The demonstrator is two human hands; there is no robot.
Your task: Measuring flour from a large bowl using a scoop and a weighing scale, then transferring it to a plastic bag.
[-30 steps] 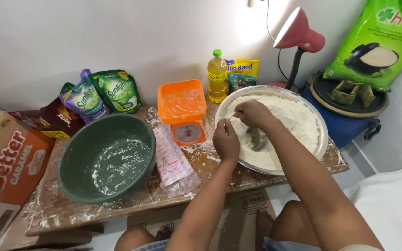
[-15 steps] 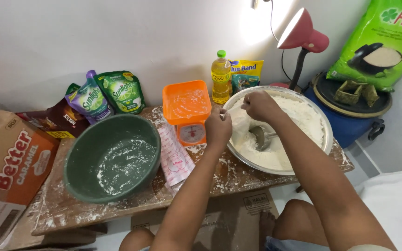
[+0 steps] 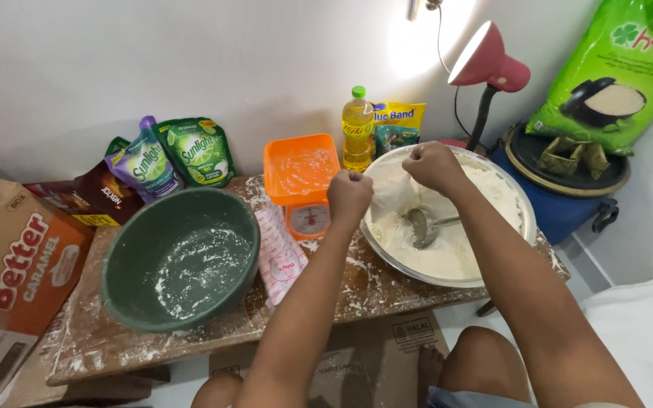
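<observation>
Over a wide metal bowl [image 3: 523, 227] of white flour, my left hand [image 3: 349, 193] and my right hand [image 3: 434, 165] are both clenched. Each fist grips an edge of a thin, clear plastic bag [image 3: 391, 195] that hangs between them above the flour. Below the bag a metal spoon [image 3: 420, 225] lies in the flour, its handle pointing right. The bowl stands at the right end of a flour-dusted wooden table [image 3: 115, 340]. My left fist is just right of an orange kitchen scale [image 3: 302, 177].
A green bowl [image 3: 179, 261] dusted with flour sits on the left, a printed plastic wrapper [image 3: 281, 253] beside it. At the back stand green pouches [image 3: 190, 151], an oil bottle [image 3: 357, 140] and a red lamp [image 3: 485, 64]. A cardboard box [image 3: 17, 264] is far left, a blue barrel [image 3: 561, 204] right.
Both hands have risen out of the flour and moved apart towards the bowl's far rim, drawing the plastic bag up between them. The spoon now lies uncovered in the flour.
</observation>
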